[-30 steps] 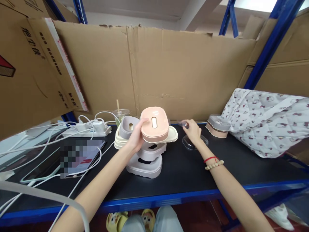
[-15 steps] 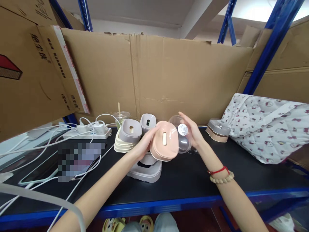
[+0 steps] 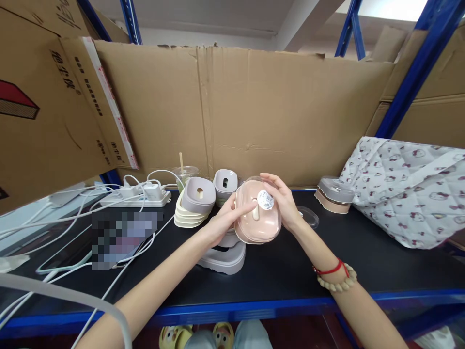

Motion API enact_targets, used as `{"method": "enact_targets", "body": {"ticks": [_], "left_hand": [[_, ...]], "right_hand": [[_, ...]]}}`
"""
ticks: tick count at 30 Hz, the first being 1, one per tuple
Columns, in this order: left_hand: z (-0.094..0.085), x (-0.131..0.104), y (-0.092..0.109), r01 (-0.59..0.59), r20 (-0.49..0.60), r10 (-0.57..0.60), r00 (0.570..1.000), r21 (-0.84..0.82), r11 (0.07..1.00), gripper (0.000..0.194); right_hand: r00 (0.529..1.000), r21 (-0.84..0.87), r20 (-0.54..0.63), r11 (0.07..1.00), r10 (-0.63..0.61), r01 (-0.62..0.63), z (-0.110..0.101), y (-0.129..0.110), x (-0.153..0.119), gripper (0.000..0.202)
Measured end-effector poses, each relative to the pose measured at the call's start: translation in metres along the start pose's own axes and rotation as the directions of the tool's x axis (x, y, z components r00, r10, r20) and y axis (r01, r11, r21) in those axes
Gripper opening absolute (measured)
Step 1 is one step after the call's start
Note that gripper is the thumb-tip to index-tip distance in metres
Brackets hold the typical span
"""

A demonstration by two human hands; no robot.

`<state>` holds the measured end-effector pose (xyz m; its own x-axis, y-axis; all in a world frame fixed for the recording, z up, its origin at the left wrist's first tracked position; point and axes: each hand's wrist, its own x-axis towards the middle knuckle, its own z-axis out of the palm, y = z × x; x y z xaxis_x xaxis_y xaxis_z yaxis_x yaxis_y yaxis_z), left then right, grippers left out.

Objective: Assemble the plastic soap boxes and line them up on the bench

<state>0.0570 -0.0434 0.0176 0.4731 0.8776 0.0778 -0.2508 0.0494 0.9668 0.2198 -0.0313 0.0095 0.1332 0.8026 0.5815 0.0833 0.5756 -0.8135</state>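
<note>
Above the black tabletop, my left hand [image 3: 223,218] grips the left side of a glossy pink plastic tray [image 3: 250,232], rounded-square with a pale slot in its middle. My right hand [image 3: 285,201] holds a clear plastic cover [image 3: 275,220] by its upper right edge. The cover, bearing a round white sticker [image 3: 266,199], lies over the pink face; I cannot tell whether it is fully seated. Under my left wrist stands a grey plastic base [image 3: 228,261]. Behind my left hand are a grey tray [image 3: 198,201] on several stacked cream trays [image 3: 185,220], and another grey tray [image 3: 225,179].
Another clear cover [image 3: 309,217] lies behind my right wrist. Stacked covered trays [image 3: 334,194] stand at the right beside a patterned quilted bag [image 3: 410,194]. On the left are a power strip [image 3: 119,198], white cables and a phone [image 3: 69,249]. A cardboard wall [image 3: 261,111] closes the back.
The clear cover has moved left from beside the pink tray to over its face. My right hand moved with it. Another clear cover shows more plainly on the table.
</note>
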Motion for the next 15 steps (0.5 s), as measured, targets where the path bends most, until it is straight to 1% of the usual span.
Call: {"method": "enact_targets", "body": {"ticks": [3,5,8,10,12,15], "left_hand": [[0.001,0.0,-0.003,-0.026,-0.004,0.026,1.0,-0.01,1.0,0.063],[0.002,0.0,-0.004,-0.06,-0.004,0.06,0.998,-0.011,0.998,0.064],[0.002,0.0,-0.003,-0.121,-0.012,0.12,0.993,-0.038,0.992,0.068],[0.002,0.0,-0.002,-0.162,-0.03,0.16,0.987,-0.073,0.984,0.071],[0.001,0.001,0.0,-0.203,-0.062,0.197,0.978,-0.095,0.975,0.074],[-0.001,0.002,0.001,-0.24,-0.098,0.231,0.968,-0.092,0.966,0.078]], "right_hand": [[0.998,-0.019,0.063,1.0,0.0,0.001,0.0,-0.001,-0.001,0.034],[0.998,-0.028,0.055,1.0,-0.011,0.012,-0.001,-0.002,-0.001,0.038],[0.999,-0.038,0.031,0.999,0.023,-0.022,-0.003,-0.004,0.001,0.056],[0.995,-0.012,0.047,0.996,0.094,-0.093,-0.003,-0.007,0.0,0.067],[0.974,0.026,0.119,0.98,0.195,-0.199,-0.002,-0.012,-0.001,0.072],[0.897,0.014,0.282,0.933,0.34,-0.359,0.0,-0.02,-0.006,0.074]]}}
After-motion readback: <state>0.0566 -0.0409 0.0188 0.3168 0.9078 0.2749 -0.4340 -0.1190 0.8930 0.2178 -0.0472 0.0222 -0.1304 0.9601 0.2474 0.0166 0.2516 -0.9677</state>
